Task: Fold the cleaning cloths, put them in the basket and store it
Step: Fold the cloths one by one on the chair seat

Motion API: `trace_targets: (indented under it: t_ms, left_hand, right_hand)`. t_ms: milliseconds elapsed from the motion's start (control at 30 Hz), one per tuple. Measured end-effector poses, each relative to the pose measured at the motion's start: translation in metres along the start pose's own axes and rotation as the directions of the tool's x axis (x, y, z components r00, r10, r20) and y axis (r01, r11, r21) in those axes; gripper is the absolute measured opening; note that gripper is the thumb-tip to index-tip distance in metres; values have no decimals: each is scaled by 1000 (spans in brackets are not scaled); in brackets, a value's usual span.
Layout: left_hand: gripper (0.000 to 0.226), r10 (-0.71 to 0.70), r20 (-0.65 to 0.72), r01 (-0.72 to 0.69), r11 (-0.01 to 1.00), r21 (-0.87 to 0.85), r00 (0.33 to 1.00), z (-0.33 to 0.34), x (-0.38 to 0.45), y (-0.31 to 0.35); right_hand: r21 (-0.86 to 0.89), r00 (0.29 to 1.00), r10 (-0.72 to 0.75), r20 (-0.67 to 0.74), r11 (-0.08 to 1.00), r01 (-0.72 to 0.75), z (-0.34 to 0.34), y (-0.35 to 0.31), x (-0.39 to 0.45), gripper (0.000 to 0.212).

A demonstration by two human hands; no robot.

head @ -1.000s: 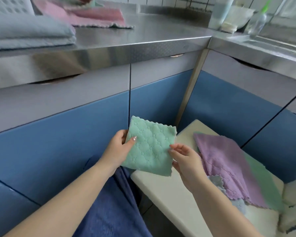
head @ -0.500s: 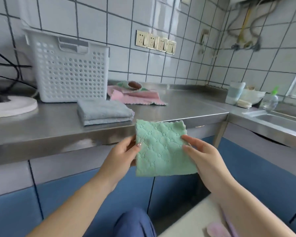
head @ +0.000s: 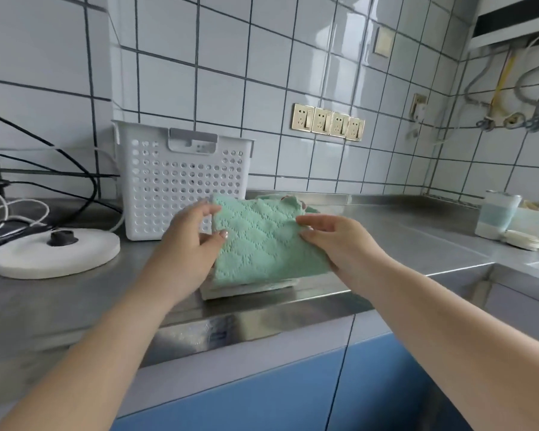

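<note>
The steel counter (head: 386, 231) carries a white perforated basket (head: 181, 181) against the tiled wall. No label or writing can be read on it. In front of the basket, the folded green cloth (head: 262, 241) is over a grey folded cloth (head: 246, 289). The left hand (head: 187, 244) pinches its left edge with thumb and curled fingers; the right hand (head: 333, 241) pinches the right edge.

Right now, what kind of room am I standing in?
Most likely a home kitchen: a stainless steel countertop against a white tiled wall, a row of wall sockets, and blue cabinet doors below.
</note>
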State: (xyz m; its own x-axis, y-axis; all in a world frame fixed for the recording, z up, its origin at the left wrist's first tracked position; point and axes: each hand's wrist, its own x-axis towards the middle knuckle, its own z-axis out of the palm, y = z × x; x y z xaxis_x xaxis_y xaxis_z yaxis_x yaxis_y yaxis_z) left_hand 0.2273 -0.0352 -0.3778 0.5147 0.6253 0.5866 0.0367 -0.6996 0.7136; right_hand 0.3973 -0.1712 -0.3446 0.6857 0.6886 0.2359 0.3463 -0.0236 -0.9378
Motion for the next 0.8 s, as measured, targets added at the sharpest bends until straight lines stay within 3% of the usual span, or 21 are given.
trace_targets:
  t_ms: [100,267,500,600,667,700,767,800]
  left_hand:
    - [60,38,-50,-33,996,84,998,-4,15,-2]
    - [82,133,-18,-129,978,164,991,-3,26,-11]
    - [92,26,44,-38,959,282,999,-5,20,-25]
    - [91,-28,91,-3,944,329,995,-5,16,-24]
    - [81,-18,99,-32,877,480,995,-7,14,-20]
    - [74,68,61,-91,807,584,996,-7,13,-19]
    - [58,229,-7,-173,755,633,973,-7,14,-12]
    - [55,227,14,-189,772,607,974,-5,14,-6]
  right_hand:
    - [5,997,78,19,997,-78,13,-3,27,21]
    - [-54,988,151,35,987,-149,24,6,48,28]
    - [-64,987,133,91,990,-128,32,24,50,29]
    - [-168,992,101,75,982,-88,34,28,47,26]
    - [-279,999,30,42,960,-17,35,27,45,24]
    - [-360,999,-50,21,931,54,36,25,43,24]
    - [-524,953,-301,42,806,277,38,22,39,26]
    - [-568,910,-400,112,726,389,40,20,38,29]
